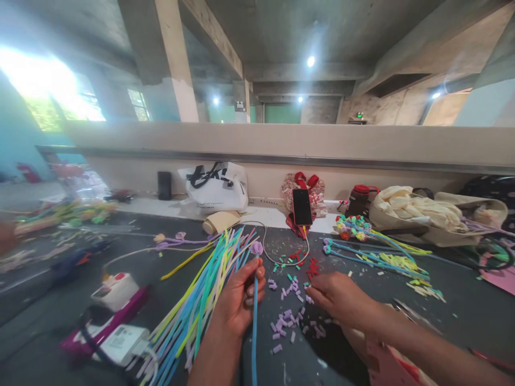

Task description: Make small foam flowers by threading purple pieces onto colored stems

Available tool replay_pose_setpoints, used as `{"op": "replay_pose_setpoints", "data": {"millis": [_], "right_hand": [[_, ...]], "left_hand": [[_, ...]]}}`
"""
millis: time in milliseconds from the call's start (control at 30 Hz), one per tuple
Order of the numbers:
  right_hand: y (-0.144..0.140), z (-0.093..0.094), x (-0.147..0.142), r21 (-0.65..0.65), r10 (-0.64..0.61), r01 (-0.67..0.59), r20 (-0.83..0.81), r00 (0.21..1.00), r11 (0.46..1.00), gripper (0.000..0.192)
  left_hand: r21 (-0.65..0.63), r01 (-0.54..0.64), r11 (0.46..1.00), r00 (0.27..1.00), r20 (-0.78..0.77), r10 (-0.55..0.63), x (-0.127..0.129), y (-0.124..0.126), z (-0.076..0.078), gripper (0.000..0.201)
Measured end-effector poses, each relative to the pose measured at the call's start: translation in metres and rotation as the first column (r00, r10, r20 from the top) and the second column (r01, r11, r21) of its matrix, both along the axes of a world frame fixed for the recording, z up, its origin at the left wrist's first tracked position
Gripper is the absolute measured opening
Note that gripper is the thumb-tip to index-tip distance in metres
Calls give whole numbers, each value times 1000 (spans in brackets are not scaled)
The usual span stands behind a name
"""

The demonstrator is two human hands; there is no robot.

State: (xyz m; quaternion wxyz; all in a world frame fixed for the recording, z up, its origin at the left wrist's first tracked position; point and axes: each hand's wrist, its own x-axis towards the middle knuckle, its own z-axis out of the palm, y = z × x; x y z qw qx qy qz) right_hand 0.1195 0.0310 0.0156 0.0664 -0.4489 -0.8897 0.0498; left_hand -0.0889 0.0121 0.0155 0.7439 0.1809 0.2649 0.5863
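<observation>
My left hand (243, 295) is closed around a blue stem (254, 338), which looks like a chenille stem or soft tube. At the stem's top, just above my thumb, sits a small purple flower head (256, 247). My right hand (338, 295) reaches down to the table with its fingertips drawn together at the scattered short lavender pieces (286, 319). Whatever is between those fingertips is hidden. Short red pieces (312, 268) lie just beyond them, with green pieces (290, 277) close by.
Left of my hand lies a bundle of long coloured stems (201, 289). A power strip (116, 321) with chargers is further left. A phone (302, 206) on a cable leans on a patterned bag. Finished-looking flower stems (370, 254), a bottle (358, 201) and a cloth bag (422, 214) stand right.
</observation>
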Motion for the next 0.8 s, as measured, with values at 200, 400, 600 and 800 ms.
{"op": "replay_pose_setpoints", "data": {"millis": [200,400,600,800], "right_hand": [[26,-6,-23,14,92,-93,24,995,996,21],[33,-16,-45,-2,189,-189,95,977,982,23],[36,-26,-54,-35,208,-205,96,974,978,15],[26,-12,-47,-84,85,-95,-113,990,992,13]], "left_hand": [[-15,2,1000,1000,-22,-3,2,2,-3,7],[-53,9,999,999,-47,-11,6,2,-4,9],[-60,28,998,997,-73,-32,9,1,-4,11],[-42,45,998,994,-101,-49,12,-1,-5,10]]}}
